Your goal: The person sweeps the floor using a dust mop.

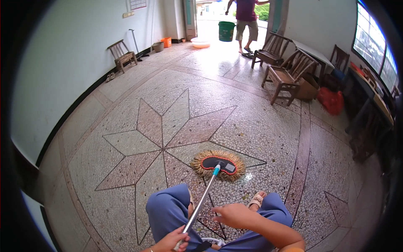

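A flat mop with a shaggy yellow-brown fringe (218, 165) rests on the terrazzo floor in front of my knees. Its metal pole (201, 201) slants down toward me, joined to the head by a teal collar. Near the pole's lower end, my left hand (174, 240) is closed around it. My right hand (231, 215) is off the pole, to its right, above the floor between my legs, with fingers loosely bent and nothing seen in them.
Wooden chairs (283, 77) and a cardboard box (307, 86) stand at the right, beside a red plastic bag (330, 100). A small chair (123, 58) is by the left wall. In the doorway are a person (247, 22), a green bucket (226, 31) and a basin (200, 43).
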The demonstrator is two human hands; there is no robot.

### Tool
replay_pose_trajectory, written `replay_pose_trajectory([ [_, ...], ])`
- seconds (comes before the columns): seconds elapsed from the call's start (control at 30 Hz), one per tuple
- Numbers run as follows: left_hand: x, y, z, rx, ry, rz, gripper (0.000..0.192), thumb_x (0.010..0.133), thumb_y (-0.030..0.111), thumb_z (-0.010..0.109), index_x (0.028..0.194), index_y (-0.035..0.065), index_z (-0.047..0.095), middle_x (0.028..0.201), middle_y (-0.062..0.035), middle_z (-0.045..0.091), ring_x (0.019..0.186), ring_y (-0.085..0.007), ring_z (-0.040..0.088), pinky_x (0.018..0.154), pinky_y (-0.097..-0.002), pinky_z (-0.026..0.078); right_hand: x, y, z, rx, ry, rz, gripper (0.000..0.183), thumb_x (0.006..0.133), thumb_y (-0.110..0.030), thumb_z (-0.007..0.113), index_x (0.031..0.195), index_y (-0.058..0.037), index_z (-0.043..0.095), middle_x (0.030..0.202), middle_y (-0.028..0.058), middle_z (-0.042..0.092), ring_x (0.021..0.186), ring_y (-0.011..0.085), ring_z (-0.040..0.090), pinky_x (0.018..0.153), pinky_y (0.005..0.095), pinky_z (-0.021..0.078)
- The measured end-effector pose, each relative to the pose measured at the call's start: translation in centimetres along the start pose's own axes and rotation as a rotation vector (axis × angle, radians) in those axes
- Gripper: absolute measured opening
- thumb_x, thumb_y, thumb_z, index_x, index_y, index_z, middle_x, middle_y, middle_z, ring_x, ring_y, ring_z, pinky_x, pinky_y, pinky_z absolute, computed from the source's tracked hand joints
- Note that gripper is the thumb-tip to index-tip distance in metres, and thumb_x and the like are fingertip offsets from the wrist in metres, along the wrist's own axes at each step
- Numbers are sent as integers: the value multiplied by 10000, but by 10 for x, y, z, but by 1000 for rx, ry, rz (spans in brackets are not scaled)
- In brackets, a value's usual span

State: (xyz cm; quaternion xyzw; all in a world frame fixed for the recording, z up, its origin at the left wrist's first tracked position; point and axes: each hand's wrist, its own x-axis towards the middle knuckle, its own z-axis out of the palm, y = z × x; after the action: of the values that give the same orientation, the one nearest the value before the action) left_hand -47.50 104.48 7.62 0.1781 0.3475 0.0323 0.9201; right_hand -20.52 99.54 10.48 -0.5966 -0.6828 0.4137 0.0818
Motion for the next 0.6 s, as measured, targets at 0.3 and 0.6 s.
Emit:
replay_pose_trajectory([
  [0.3, 137, 86, 35, 153, -39, -41, 433, 894, 79, 411, 1274, 225, 265, 708, -35, 445, 457, -93, 389, 370, -217, 346, 15, 89, 57, -162, -50, 137, 275, 777, -254, 567, 998, -91, 575, 832, 138, 627, 777, 318, 616, 645, 427, 487],
  [0.6, 307, 136, 61, 218, 43, 10, 559, 914, 139, 399, 1343, 372, 127, 667, -31, 428, 483, -116, 373, 392, -223, 329, 33, 111, 38, -260, 150, 179, 153, 746, -127, 519, 791, -60, 649, 827, 140, 650, 783, 290, 639, 634, 401, 512],
])
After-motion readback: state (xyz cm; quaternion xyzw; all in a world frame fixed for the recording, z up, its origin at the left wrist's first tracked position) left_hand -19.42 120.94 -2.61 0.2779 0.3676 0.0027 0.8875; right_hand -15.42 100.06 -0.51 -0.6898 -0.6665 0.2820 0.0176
